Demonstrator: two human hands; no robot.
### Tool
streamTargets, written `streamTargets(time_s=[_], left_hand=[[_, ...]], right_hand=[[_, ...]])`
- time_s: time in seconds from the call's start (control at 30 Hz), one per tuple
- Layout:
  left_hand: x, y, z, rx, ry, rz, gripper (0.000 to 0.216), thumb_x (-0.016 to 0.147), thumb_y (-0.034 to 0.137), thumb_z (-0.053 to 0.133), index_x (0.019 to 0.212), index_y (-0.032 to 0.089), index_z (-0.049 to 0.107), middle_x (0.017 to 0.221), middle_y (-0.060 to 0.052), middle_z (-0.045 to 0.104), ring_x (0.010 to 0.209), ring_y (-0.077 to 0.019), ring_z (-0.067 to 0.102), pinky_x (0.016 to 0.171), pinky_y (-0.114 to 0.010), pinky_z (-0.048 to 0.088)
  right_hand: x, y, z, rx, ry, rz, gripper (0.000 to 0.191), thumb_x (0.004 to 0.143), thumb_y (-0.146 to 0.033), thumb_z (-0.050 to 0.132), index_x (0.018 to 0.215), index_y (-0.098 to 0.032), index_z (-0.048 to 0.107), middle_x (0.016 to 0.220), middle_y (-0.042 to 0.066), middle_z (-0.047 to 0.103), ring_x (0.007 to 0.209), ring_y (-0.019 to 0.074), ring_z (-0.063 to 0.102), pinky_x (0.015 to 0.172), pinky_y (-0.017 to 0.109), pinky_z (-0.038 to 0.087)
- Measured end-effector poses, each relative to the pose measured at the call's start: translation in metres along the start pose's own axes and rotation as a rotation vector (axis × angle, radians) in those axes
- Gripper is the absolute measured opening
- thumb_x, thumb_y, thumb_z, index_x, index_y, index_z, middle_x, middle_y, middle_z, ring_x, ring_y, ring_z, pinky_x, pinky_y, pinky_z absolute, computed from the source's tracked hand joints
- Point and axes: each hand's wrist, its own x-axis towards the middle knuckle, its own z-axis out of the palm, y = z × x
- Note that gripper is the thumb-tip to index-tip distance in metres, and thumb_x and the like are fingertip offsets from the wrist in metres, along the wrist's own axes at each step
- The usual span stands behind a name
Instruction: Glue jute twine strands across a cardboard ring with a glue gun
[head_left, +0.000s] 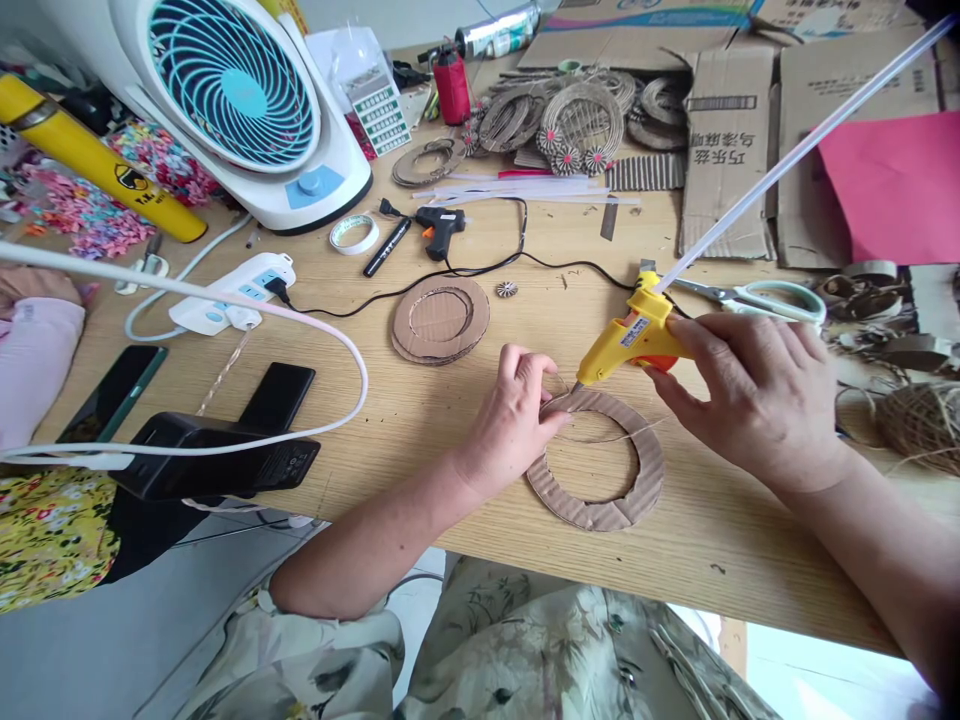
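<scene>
My right hand (750, 390) is closed around a yellow hot glue gun (630, 335), with a long clear glue stick (802, 155) rising from its back end. The gun's nozzle meets the upper left of a corrugated cardboard ring (641, 490) lying on the table. At that same spot my left hand (514, 420) pinches a thin strand of twine (600, 438) against the ring's edge. Part of the strand trails loosely across the ring's opening. Left of the ring lie a cardboard disc and ring (441, 320), stacked, and a small striped rosette (506, 289).
A black glue gun (441, 230), tape roll (354, 234) and marker (387, 247) lie farther back. Scissors (772, 300) and a twine ball (922, 420) are at right. A power strip (232, 290), fan (240, 110) and black device (217, 455) occupy the left. Another person's sleeve (37, 360) shows there.
</scene>
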Motion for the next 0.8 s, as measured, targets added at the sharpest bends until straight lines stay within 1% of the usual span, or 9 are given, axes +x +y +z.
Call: streamTargets(time_s=[0.1,0.27,0.47,0.8], left_hand=[[0.0000,-0.0002,0.0000,-0.001,-0.003,0.001,0.057,0.073,0.003,0.080,0.112,0.022,0.042,0.115,-0.003,0.039,0.079,-0.0082,0.063,0.084,-0.033,0.062],[-0.0001,0.0006,-0.0007,-0.001,-0.011,0.000,0.057,0.073,0.003,0.081,0.111,0.022,0.042,0.115,-0.003,0.039,0.079,-0.0079,0.063,0.084,-0.032,0.062],[-0.0001,0.0020,-0.0017,0.002,-0.019,-0.007,0.056,0.074,0.002,0.079,0.111,0.022,0.042,0.115,-0.003,0.039,0.079,-0.0081,0.063,0.085,-0.033,0.062],[0.0002,0.0019,-0.0017,0.021,-0.015,-0.002,0.056,0.074,0.002,0.080,0.111,0.021,0.042,0.114,-0.003,0.040,0.079,-0.0088,0.063,0.084,-0.034,0.063]], right_hand=[[-0.0003,0.0003,-0.0006,0.015,0.000,0.000,0.056,0.089,-0.037,0.064,0.139,-0.017,0.050,0.104,0.013,0.067,0.084,0.0246,0.057,0.070,0.037,0.038],[-0.0003,0.0003,-0.0019,0.017,0.017,-0.023,0.053,0.087,-0.034,0.067,0.134,-0.012,0.055,0.103,0.014,0.067,0.083,0.0234,0.056,0.070,0.037,0.037],[-0.0009,0.0003,0.0005,0.008,0.063,-0.014,0.055,0.085,-0.035,0.070,0.134,-0.015,0.056,0.102,0.010,0.068,0.081,0.0219,0.053,0.069,0.036,0.037],[0.0011,-0.0004,-0.0016,-0.001,0.078,-0.031,0.052,0.082,-0.032,0.074,0.128,-0.012,0.061,0.100,0.011,0.068,0.080,0.0219,0.052,0.069,0.036,0.037]])
